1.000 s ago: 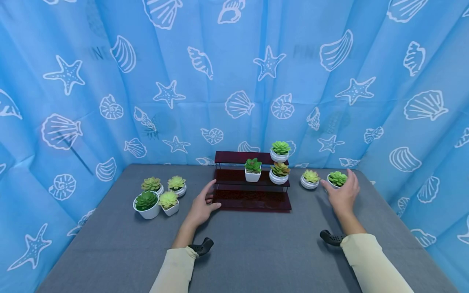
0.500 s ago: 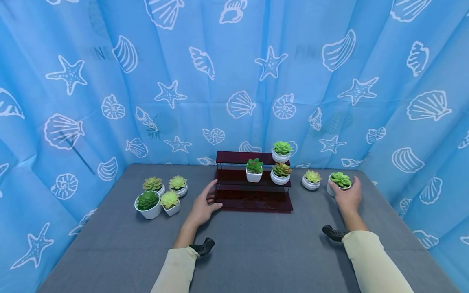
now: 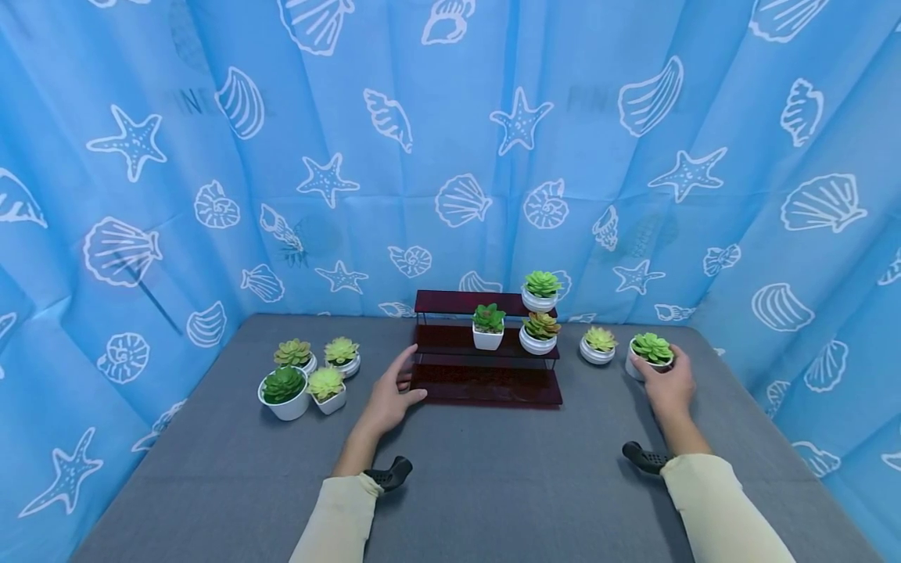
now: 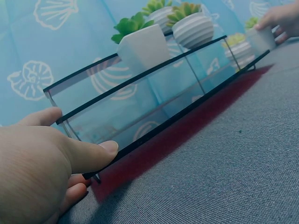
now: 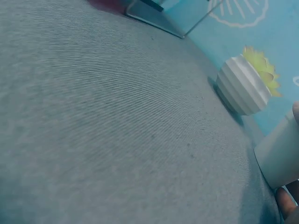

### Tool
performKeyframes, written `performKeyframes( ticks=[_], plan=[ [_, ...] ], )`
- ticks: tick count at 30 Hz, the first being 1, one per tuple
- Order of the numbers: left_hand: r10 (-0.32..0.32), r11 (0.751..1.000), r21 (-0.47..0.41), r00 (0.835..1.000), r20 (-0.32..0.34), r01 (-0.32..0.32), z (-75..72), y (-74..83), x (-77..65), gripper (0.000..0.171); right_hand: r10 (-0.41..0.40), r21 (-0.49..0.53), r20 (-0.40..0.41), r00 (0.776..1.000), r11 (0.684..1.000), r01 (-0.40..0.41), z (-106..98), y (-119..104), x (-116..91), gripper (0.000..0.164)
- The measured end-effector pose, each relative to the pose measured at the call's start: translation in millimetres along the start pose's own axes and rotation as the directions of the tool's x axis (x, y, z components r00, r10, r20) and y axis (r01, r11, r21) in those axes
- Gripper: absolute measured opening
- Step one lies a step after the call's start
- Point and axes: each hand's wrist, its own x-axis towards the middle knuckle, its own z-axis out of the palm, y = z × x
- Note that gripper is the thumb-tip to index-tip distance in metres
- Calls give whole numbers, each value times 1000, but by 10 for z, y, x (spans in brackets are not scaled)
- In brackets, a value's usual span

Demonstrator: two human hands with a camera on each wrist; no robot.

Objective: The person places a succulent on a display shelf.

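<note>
My right hand [image 3: 671, 383] grips a round white pot with a green succulent [image 3: 651, 352], thumb on the near side and fingers round the far side. In the right wrist view, only part of the white pot [image 5: 279, 154] shows at the right edge. My left hand [image 3: 387, 399] holds the left end of a dark red three-tier display shelf [image 3: 486, 383]. In the left wrist view, its thumb lies over the lowest board's edge and a finger reaches the middle tier. On the shelf stand a square-potted succulent [image 3: 488, 328] and two round-potted succulents, one on the top tier [image 3: 540, 293], one below [image 3: 539, 335].
A small yellow-green succulent [image 3: 597, 346] stands between the shelf and my right hand. Several potted succulents cluster at the table's left, among them a dark green one [image 3: 285, 391]. A blue shell-print curtain [image 3: 450, 156] hangs close behind the grey table [image 3: 493, 485].
My right hand has closed round the white pot with the green succulent and shifted it slightly. The left hand stays at the shelf's end.
</note>
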Motion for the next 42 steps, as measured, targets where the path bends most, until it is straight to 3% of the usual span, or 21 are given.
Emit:
performKeyframes(
  ticks=[19, 31, 42],
  plan=[
    [-5, 1000, 0, 1000, -5, 5, -2, 3, -4, 78, -14, 71, 58, 998, 997, 10, -85, -26, -416, 80],
    [-4, 1000, 5, 1000, 2, 4, -12, 20, -1, 78, 3, 149, 176, 984, 988, -29, -113, -156, -764, 85],
    [0, 1000, 12, 1000, 8, 0, -6, 12, -16, 78, -56, 179, 267, 962, 984, 8, -108, -288, -1067, 82]
  ],
)
